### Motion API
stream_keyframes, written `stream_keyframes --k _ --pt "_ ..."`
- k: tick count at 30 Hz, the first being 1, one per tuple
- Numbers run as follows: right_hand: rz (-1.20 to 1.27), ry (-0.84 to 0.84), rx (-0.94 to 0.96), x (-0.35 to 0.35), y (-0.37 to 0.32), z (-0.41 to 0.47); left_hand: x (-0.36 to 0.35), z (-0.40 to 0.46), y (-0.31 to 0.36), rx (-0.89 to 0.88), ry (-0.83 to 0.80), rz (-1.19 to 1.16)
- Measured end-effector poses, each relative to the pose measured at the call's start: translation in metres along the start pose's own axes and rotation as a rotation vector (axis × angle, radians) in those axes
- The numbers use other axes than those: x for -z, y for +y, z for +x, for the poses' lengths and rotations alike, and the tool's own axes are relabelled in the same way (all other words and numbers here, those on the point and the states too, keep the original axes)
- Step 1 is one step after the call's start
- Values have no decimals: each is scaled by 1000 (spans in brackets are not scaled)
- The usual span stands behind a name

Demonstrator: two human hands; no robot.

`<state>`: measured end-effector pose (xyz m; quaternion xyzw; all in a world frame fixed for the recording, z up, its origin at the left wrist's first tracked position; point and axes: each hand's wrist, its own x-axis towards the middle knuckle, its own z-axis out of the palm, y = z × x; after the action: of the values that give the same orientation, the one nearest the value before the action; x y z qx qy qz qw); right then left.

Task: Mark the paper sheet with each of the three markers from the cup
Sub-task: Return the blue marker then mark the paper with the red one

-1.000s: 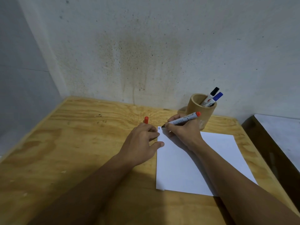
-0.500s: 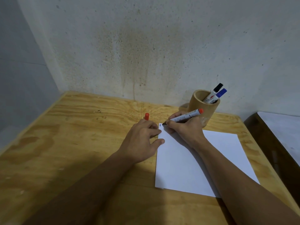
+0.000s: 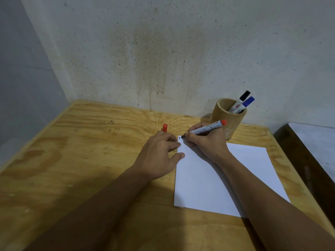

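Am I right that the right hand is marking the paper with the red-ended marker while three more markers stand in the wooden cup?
Not quite: the head view shows two markers, black-capped and blue-capped, in the wooden cup, not three. The right hand does hold the red-ended marker at the paper.

Cup (image 3: 228,120) behind paper sheet (image 3: 241,180)

Open worktop (image 3: 72,160) is left free across the left and near side; the far right corner is blocked by the cup (image 3: 226,120), hemmed in by the wall (image 3: 163,51) behind.
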<state>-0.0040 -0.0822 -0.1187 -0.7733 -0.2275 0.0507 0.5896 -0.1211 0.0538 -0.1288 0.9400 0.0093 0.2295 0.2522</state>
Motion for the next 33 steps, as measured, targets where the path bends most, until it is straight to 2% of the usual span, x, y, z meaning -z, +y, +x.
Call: stream_keyframes --k 18,22,26,30,31,33 --pt "3 -26 -12 0 1 1 -1 -1 0 1 10 15" --pt "107 36 -38 2 -1 -1 -1 -1 1 -1 17 5" --pt "235 87 -62 6 -6 -3 2 1 3 101 39 -89" --pt "348 77 -48 12 -21 -4 12 13 4 186 275 -164" --pt "390 68 -49 14 -26 -4 13 19 3 220 290 -162" --pt "462 48 -65 20 -35 -4 14 32 -3 283 213 -142"
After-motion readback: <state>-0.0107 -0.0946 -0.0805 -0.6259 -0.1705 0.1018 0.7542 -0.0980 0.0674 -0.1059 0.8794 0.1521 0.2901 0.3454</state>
